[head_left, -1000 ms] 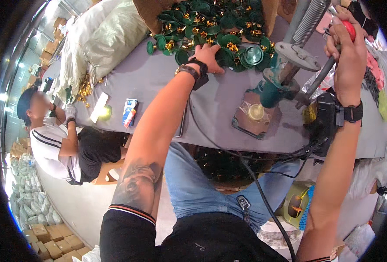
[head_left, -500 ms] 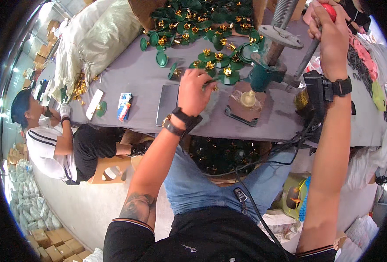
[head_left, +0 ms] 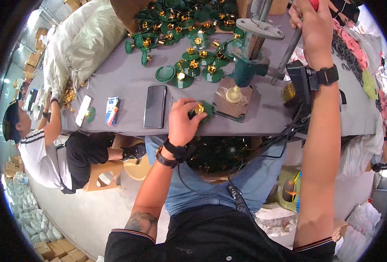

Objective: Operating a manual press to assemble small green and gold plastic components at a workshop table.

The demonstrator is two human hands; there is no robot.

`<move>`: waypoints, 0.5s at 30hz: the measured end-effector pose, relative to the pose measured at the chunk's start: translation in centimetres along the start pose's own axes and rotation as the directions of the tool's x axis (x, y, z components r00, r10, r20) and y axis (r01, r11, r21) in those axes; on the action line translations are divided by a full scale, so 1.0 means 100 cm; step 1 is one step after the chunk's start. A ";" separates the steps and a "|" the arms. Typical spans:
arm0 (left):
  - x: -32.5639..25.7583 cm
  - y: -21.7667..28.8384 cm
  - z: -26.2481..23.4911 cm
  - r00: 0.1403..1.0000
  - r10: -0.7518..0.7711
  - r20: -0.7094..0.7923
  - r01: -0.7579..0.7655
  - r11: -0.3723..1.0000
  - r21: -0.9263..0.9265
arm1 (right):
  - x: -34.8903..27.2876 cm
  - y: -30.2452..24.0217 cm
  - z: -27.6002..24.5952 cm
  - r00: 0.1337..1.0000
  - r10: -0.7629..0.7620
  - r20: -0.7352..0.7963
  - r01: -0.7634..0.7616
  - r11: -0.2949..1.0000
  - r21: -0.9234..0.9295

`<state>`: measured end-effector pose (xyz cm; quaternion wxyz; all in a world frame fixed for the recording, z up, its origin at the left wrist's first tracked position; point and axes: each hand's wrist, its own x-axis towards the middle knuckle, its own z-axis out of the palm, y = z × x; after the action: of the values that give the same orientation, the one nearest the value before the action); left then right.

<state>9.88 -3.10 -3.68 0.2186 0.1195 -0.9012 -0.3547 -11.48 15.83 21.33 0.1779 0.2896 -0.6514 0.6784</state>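
My left hand is closed on a green disc with a gold crown-shaped piece at its centre, close to the front edge of the table. Thumb and fingers lie around the gold part. My right hand is wrapped around the red-knobbed lever of a green hand press. Beneath the press head, a pale round fitting sits on a brown base plate. Several green discs with gold pieces lie left of the press, and a plain green disc lies beside them.
A dark phone and a blue-and-white packet lie on the grey table. At the back is a heap of green discs; white sacks stand left. A co-worker sits at far left. Black cables hang at the right.
My left hand has come back from beside the discs toward the table's front edge, the disc showing at its fingers. My right hand stays on the lever. The whole view has shifted somewhat.
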 end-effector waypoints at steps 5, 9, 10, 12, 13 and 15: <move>0.057 0.026 0.035 0.976 0.214 -0.041 -0.217 0.969 -0.116 | 0.008 0.007 -0.005 1.000 0.009 0.029 -0.011 0.997 0.074; 0.081 0.040 0.061 0.970 0.213 0.118 -0.190 0.966 -0.177 | 0.002 -0.004 -0.003 0.997 0.069 0.041 -0.070 0.997 0.039; 0.081 0.043 0.065 0.968 0.221 0.123 -0.196 0.962 -0.189 | 0.004 -0.001 -0.008 0.997 0.068 0.034 -0.069 0.997 0.027; 0.081 0.045 0.067 0.979 0.192 0.070 -0.176 0.967 -0.185 | 0.005 0.003 -0.011 0.999 0.007 0.043 -0.010 0.998 0.064; 0.080 0.039 0.066 0.979 0.193 0.064 -0.177 0.964 -0.199 | -0.006 -0.007 -0.007 0.998 -0.034 0.047 0.036 0.998 -0.046; 0.074 0.028 0.065 0.981 0.192 0.031 -0.184 0.967 -0.177 | -0.045 -0.017 -0.005 0.985 -0.156 0.080 0.160 0.986 -0.054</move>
<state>0.10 -0.02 -3.64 0.2390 0.0055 -0.8792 -0.4121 -7.05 17.10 19.84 0.2151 0.3601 -0.6526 0.6310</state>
